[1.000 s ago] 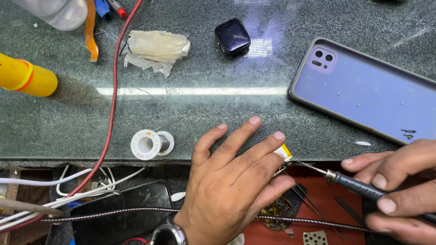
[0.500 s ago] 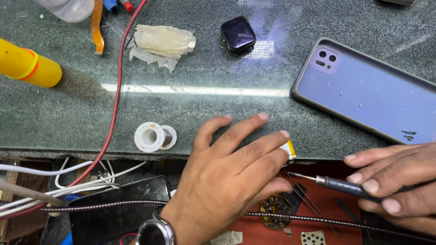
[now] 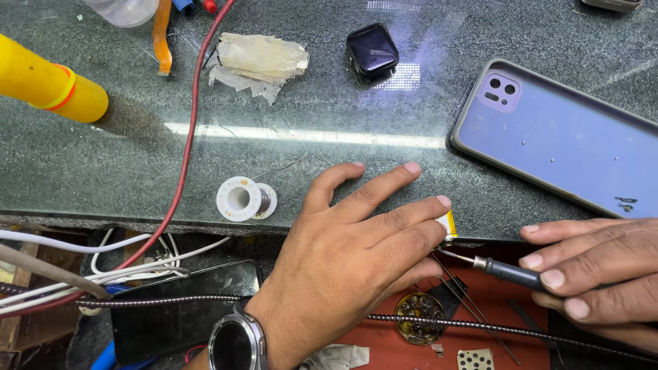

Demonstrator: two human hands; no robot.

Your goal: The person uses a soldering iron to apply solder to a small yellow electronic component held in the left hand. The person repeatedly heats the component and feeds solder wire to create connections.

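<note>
Right now the left hand [image 3: 356,253] lies flat, fingers spread, pinning a small yellow-edged part [image 3: 449,225] at the counter edge [image 3: 137,223] (lower centre); the right hand [image 3: 596,270] pinches a fine screwdriver [image 3: 504,270], best kept steady and low.

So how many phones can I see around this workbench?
3, perhaps. One lilac phone lies face down on the stone counter, right of the left hand. A dark phone lies below the counter edge, under the cables. A corner at top right may be another.
</note>
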